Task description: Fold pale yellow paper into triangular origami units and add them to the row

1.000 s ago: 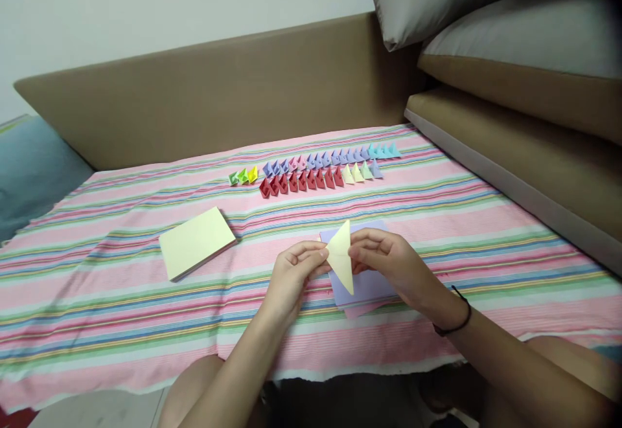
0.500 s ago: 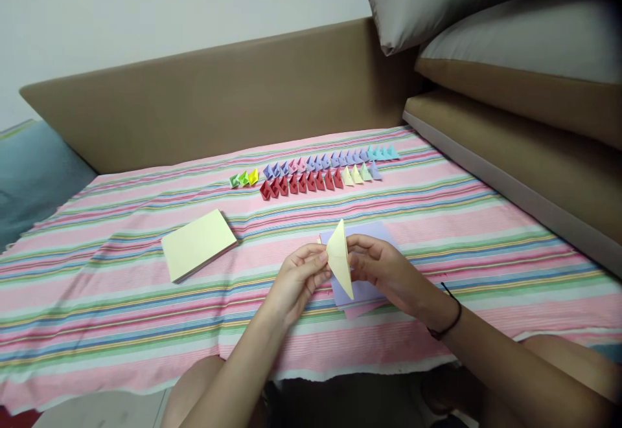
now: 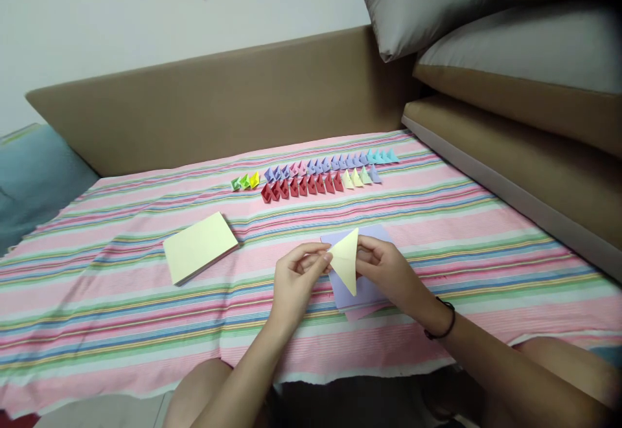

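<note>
A folded yellow paper (image 3: 346,261) is held up just above a purple stack (image 3: 343,295) on the striped cloth (image 3: 121,311), near the front edge. It is pinched at its left edge by the left hand (image 3: 296,279), thumb and fingertips closed on it. Its right edge is gripped by the right hand (image 3: 389,269), with the fingers curled behind. The piece is judged to be very light, thin and limp. It is easily creased or torn but not slippery, so it is best taken at the folded edges, where the layers are stiffest. A yellow pad (image 3: 199,247) lies to the left, and rows of small folded pieces (image 3: 315,172) are set further back.
</note>
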Demonstrator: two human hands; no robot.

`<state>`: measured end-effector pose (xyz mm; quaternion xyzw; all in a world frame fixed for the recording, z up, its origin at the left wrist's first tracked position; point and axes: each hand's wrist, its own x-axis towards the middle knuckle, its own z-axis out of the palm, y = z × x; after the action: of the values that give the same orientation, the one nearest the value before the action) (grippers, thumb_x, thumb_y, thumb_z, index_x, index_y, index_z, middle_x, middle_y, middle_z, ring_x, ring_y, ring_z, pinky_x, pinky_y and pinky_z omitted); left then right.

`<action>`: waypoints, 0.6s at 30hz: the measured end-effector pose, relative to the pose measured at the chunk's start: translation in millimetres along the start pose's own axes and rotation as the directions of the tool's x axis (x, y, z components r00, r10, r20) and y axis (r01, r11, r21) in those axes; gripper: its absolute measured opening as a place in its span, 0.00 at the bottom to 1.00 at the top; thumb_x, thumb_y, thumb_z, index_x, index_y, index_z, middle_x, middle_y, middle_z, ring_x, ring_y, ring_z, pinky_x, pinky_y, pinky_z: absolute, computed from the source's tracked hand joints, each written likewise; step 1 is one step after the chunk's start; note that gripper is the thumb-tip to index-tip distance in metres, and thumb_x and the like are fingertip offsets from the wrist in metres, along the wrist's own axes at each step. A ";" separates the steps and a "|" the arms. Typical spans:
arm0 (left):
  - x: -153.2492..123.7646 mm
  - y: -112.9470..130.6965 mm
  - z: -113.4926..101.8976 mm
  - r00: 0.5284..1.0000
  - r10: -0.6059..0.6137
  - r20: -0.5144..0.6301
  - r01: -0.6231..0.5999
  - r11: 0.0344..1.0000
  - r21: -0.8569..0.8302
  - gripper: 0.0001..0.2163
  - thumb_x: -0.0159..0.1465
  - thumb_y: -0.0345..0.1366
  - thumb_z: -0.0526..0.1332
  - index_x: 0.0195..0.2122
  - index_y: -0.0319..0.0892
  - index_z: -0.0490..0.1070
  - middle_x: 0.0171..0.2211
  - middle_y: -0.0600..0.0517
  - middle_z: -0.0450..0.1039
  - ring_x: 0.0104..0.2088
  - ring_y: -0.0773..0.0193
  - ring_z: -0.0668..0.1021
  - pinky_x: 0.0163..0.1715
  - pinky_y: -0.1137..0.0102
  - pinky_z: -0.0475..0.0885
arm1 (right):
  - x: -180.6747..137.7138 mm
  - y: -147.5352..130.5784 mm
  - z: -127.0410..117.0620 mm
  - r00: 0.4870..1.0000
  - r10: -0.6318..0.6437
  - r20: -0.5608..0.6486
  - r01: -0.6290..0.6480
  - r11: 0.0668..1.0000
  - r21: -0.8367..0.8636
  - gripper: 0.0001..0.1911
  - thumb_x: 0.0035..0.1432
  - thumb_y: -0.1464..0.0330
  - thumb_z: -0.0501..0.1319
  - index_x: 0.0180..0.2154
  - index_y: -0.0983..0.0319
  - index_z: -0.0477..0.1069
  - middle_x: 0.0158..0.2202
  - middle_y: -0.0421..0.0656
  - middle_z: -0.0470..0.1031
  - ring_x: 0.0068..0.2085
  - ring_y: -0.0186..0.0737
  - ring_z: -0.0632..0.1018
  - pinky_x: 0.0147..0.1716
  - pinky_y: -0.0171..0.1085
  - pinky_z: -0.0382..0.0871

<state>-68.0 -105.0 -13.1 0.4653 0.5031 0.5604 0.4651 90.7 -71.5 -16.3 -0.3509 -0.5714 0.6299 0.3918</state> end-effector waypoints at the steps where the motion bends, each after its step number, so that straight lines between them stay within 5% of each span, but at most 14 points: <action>1: -1.8 0.2 1.4 0.998 0.063 -0.005 -0.063 0.996 0.069 0.07 0.56 0.36 0.64 0.34 0.42 0.77 0.33 0.49 0.75 0.34 0.63 0.77 0.35 0.69 0.73 | -0.9 -0.5 1.1 0.999 -0.006 -0.033 0.005 0.999 -0.046 0.07 0.50 0.69 0.60 0.34 0.61 0.71 0.24 0.38 0.74 0.27 0.38 0.75 0.27 0.35 0.68; 6: -11.0 0.0 9.7 0.964 0.264 0.014 -0.248 0.887 0.389 0.10 0.56 0.37 0.64 0.39 0.45 0.77 0.46 0.46 0.72 0.45 0.58 0.74 0.41 0.68 0.71 | -4.7 -2.1 8.6 0.968 -0.148 -0.204 0.075 0.942 -0.327 0.06 0.51 0.69 0.59 0.25 0.60 0.64 0.22 0.38 0.69 0.25 0.36 0.72 0.23 0.33 0.66; 11: -17.4 -0.3 14.4 0.966 0.258 -0.013 -0.236 0.901 0.365 0.14 0.55 0.34 0.64 0.43 0.48 0.76 0.45 0.48 0.75 0.43 0.56 0.76 0.45 0.65 0.70 | -4.9 1.0 10.4 0.915 -0.360 -0.182 0.210 0.810 -0.548 0.05 0.53 0.73 0.56 0.27 0.59 0.66 0.28 0.41 0.70 0.28 0.37 0.74 0.28 0.35 0.70; 18: -15.1 5.2 7.6 0.964 0.260 -0.047 -0.237 0.931 0.276 0.11 0.58 0.31 0.59 0.39 0.48 0.78 0.46 0.50 0.75 0.48 0.57 0.75 0.47 0.67 0.69 | -7.0 -5.3 3.6 0.904 -0.405 -0.138 0.326 0.861 -0.392 0.12 0.55 0.74 0.55 0.38 0.56 0.74 0.45 0.44 0.70 0.40 0.41 0.76 0.35 0.37 0.75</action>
<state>-58.7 -119.2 -8.3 0.5602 0.5302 0.5603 0.3018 91.1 -79.1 -10.6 -0.3673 -0.6872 0.3865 0.4933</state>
